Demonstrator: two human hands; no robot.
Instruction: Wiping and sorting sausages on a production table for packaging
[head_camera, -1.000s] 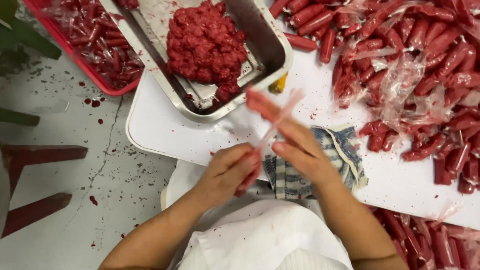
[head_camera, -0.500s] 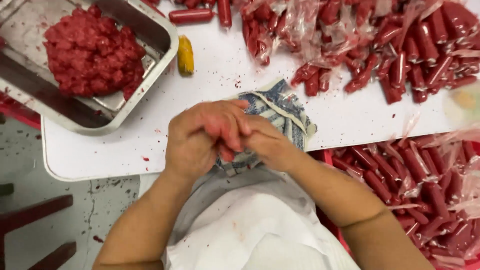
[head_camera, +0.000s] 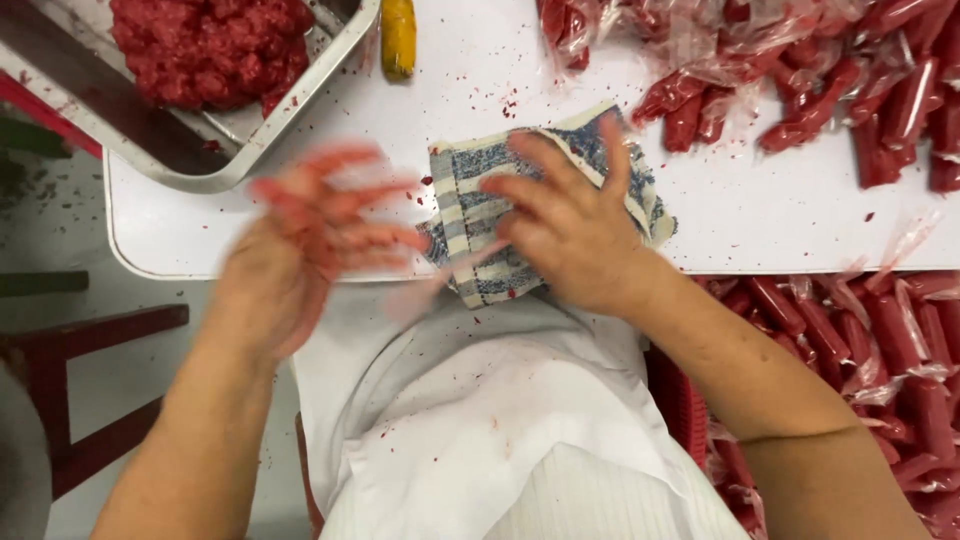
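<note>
My right hand (head_camera: 568, 218) lies flat, fingers spread, on a folded blue-and-white striped cloth (head_camera: 470, 235) at the near edge of the white table (head_camera: 760, 215). My left hand (head_camera: 305, 235) is blurred by motion just left of the cloth, over the table edge, fingers apart and smeared red, holding nothing that I can make out. A metal tray (head_camera: 255, 135) with a heap of red minced meat (head_camera: 205, 50) stands at the back left of the table.
A yellow object (head_camera: 398, 35) lies beside the tray. Several red sausages in clear plastic wrap (head_camera: 800, 100) cover the table's back right. More wrapped sausages fill a red crate (head_camera: 860, 350) below the table on my right. A red stool (head_camera: 95, 335) stands at left.
My hands were clasped together over the cloth; now they have parted. The right hand has come down onto the cloth and the left has swung out to the left.
</note>
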